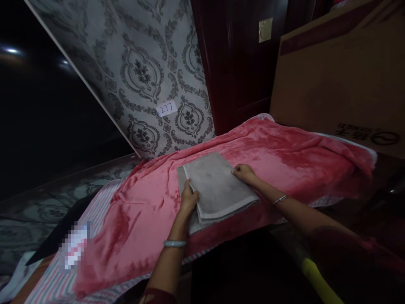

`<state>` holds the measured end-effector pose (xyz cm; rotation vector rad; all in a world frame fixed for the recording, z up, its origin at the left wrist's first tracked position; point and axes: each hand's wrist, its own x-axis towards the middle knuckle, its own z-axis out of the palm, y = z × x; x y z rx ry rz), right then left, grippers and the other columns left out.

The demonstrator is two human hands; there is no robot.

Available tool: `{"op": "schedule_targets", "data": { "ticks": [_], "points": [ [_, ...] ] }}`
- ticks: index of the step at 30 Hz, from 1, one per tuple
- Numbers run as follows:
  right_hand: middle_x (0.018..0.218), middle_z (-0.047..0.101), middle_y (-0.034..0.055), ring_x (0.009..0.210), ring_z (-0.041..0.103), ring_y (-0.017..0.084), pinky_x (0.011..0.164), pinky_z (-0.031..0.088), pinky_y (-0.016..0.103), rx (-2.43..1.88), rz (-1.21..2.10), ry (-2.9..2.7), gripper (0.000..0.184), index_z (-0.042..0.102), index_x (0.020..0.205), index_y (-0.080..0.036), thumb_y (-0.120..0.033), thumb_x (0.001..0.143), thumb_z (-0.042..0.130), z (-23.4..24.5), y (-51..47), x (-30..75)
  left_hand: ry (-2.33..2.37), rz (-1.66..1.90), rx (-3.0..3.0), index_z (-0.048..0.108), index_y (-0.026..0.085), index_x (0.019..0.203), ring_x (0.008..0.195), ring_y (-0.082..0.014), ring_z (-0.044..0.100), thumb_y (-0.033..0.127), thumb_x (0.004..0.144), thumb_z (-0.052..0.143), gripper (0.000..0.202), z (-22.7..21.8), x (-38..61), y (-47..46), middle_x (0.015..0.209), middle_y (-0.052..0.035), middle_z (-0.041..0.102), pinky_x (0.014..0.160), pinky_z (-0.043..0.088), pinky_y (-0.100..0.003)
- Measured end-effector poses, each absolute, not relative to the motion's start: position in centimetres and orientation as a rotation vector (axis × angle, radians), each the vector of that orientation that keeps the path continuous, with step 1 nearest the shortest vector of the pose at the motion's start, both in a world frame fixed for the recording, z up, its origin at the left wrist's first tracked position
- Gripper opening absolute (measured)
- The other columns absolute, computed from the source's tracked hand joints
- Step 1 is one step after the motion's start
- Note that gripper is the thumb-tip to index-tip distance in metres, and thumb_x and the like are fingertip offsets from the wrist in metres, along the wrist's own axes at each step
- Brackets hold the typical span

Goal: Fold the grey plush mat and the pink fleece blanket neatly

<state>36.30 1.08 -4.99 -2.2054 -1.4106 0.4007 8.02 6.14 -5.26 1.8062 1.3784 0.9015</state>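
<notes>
A grey folded cloth (221, 183) with a pale border lies flat on a pink plush blanket (142, 215). Its layers do not quite line up, so a strip of the lower layer shows along the left side. My left hand (189, 197) grips the left edge, thumb stretched along the top and the other fingers partly hidden. At the upper right edge, my right hand (245, 173) pinches the cloth with its fingers curled in. A pale bangle (174, 243) circles my left wrist and a thin silver bracelet (280, 199) my right.
Patterned wallpaper (142, 76) bearing a paper label (167, 108) rises behind the blanket. To the right stands a large cardboard box (341, 80) beside a dark red door (240, 55). A big black screen-like panel (57, 109) fills the left. Striped fabric (104, 202) edges the blanket.
</notes>
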Motion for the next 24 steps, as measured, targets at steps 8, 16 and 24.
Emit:
{"op": "schedule_targets", "data": {
  "ticks": [8, 16, 24],
  "points": [
    [0.103, 0.074, 0.0131, 0.094, 0.068, 0.022, 0.073, 0.047, 0.026, -2.250, 0.372, -1.453, 0.028, 0.074, 0.106, -0.013, -0.029, 0.091, 0.056, -4.7, 0.7, 36.6, 1.440, 0.687, 1.779, 0.043, 0.019, 0.147, 0.048, -0.0125, 0.053, 0.014, 0.076, 0.057, 0.072, -4.3, 8.2, 5.0, 0.075, 0.0027, 0.063, 0.050, 0.048, -0.026],
    [0.165, 0.028, 0.0098, 0.151, 0.020, 0.038, 0.117, 0.021, 0.062, -1.660, 0.096, -2.263, 0.069, 0.042, 0.154, -0.032, -0.059, 0.092, 0.056, -4.7, -2.9, 30.4, 1.439, 0.694, 1.941, 0.049, 0.017, 0.142, 0.089, -0.0175, 0.069, 0.006, 0.075, 0.054, 0.068, -4.5, 8.2, 5.0, 0.101, -0.0054, 0.074, 0.083, 0.055, -0.029],
    [0.163, 0.031, 0.0122, 0.151, 0.019, 0.041, 0.115, 0.014, 0.071, -1.513, 0.348, -2.419, 0.070, 0.039, 0.156, -0.031, -0.068, 0.096, 0.041, -4.3, -3.3, 28.4, 1.628, 0.504, 2.435, 0.057, 0.015, 0.138, 0.118, -0.0263, 0.065, 0.022, 0.091, 0.047, 0.049, -1.3, 8.7, 5.4, 0.128, -0.0170, 0.067, 0.102, 0.049, -0.039]
  ]
}}
